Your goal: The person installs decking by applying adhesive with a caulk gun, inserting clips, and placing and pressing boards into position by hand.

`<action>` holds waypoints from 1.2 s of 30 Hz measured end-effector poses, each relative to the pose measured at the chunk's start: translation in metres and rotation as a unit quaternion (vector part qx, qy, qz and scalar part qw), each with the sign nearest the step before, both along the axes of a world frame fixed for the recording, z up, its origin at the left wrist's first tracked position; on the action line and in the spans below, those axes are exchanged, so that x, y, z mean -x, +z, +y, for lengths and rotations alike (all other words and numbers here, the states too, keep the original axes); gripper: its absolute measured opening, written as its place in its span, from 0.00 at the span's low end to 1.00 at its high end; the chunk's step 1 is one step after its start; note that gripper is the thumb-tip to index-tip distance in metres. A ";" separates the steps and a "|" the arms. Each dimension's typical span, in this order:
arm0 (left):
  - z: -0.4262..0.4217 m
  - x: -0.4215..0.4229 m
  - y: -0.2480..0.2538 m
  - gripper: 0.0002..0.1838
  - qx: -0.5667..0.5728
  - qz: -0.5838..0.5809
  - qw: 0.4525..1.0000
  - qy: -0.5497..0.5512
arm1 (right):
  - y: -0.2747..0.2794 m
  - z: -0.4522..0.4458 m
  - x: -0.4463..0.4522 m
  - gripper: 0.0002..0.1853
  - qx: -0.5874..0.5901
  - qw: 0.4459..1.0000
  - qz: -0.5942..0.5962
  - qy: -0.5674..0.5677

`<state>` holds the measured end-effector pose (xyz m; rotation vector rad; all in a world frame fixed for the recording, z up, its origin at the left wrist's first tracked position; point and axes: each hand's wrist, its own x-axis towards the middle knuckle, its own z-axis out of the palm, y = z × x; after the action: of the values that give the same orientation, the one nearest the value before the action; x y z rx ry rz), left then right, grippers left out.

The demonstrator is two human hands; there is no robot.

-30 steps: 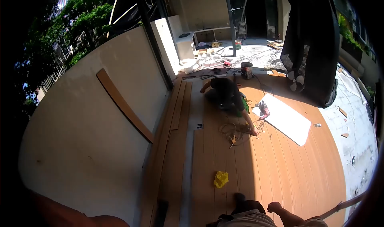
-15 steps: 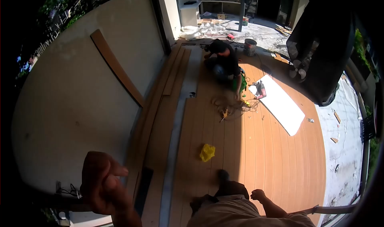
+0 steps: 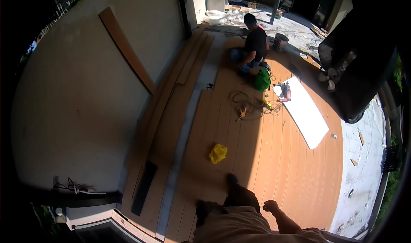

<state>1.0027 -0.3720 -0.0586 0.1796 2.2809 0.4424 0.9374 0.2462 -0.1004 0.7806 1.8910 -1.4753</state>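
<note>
My right hand (image 3: 270,206) hangs at the right of my body, over the wood-look floor boards (image 3: 291,166). Its fingers are curled in, with nothing seen in them, and it touches no object. My left hand is out of view. On the boards ahead of my feet lies a crumpled yellow plastic bag (image 3: 218,153). Left of my legs, a dark flat strip (image 3: 144,188) rests on loose boards by the wall. A bare grey gap (image 3: 182,145) runs lengthwise between the boards.
A co-worker (image 3: 255,43) crouches beside a green bag (image 3: 263,79). Coiled cables (image 3: 242,99) lie nearby. A red power tool (image 3: 286,91) rests on a white panel (image 3: 306,118). One plank (image 3: 126,50) leans on the wall; a bucket (image 3: 280,42) and fan (image 3: 330,79) stand farther off.
My left hand has dropped out of view at lower left. My right hand stays curled at my side. The co-worker has drawn back an arm from the cables and sits more upright.
</note>
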 end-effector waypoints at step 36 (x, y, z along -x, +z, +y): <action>0.142 -0.009 0.008 0.13 -0.213 0.037 0.704 0.676 | 0.066 0.042 0.182 0.16 -0.034 0.991 -0.111 0.063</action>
<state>1.0118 -0.2302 -0.0509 -1.3730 1.9357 1.6987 0.7555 0.2884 -0.0342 0.8051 1.7940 -1.2008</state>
